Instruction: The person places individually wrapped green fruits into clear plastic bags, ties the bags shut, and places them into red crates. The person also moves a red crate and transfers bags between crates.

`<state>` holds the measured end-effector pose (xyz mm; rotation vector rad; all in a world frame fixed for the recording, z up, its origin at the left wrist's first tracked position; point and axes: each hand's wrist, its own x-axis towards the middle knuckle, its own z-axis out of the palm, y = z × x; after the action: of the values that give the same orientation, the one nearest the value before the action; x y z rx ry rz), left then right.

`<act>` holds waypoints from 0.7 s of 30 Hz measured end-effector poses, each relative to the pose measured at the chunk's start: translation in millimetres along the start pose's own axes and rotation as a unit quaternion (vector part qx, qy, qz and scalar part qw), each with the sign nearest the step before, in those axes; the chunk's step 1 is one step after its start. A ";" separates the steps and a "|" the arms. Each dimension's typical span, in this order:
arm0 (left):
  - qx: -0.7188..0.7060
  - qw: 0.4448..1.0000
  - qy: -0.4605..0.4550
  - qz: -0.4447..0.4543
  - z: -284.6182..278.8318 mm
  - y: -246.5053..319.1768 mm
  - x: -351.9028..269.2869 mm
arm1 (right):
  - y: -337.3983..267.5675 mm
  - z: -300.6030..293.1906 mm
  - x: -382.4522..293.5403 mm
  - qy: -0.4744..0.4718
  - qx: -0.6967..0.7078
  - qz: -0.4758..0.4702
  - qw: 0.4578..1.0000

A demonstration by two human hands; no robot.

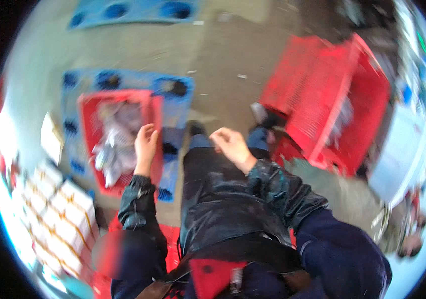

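Note:
My left hand [147,146] is above the right rim of a red plastic crate [156,112], its fingers loosely bent and nothing in it. Whether it touches the rim is not clear. Several whitish plastic bags [117,134] lie bunched inside that crate; their contents are blurred. Beneath the crate is a blue plastic pallet [177,116] with dark round holes. My right hand [232,146] hovers over my lap, in front of the dark apron [216,187], with curled fingers and no visible object. Dark shiny sleeve covers run up both forearms.
At right, a tilted red crate [366,112] holds whitish bags, beside another red crate [291,71]. A pale bin [400,153] stands beyond them. Strapped white boxes [63,216] are stacked at lower left. Another blue pallet [138,13] lies at the top. People [411,239] appear at the right edge.

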<state>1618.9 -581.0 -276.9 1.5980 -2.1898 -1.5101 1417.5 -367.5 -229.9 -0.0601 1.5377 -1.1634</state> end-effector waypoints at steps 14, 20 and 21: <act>0.062 0.936 -0.251 0.240 301.1 280.2 -66.5 | 197.3 -504.4 -44.0 0.234 -0.417 -0.091 0.873; 0.115 0.849 -0.383 0.344 411.8 332.1 -117.4 | 233.2 -478.3 1.1 0.165 -0.488 -0.203 0.833; 0.135 0.828 -0.416 0.350 424.5 334.2 -122.5 | 226.3 -481.7 -11.7 0.139 -0.468 -0.207 0.848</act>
<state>1215.6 -208.0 -206.0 -0.0735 -2.9790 -1.8304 1170.0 53.1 -442.6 -0.9538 2.3113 -0.6312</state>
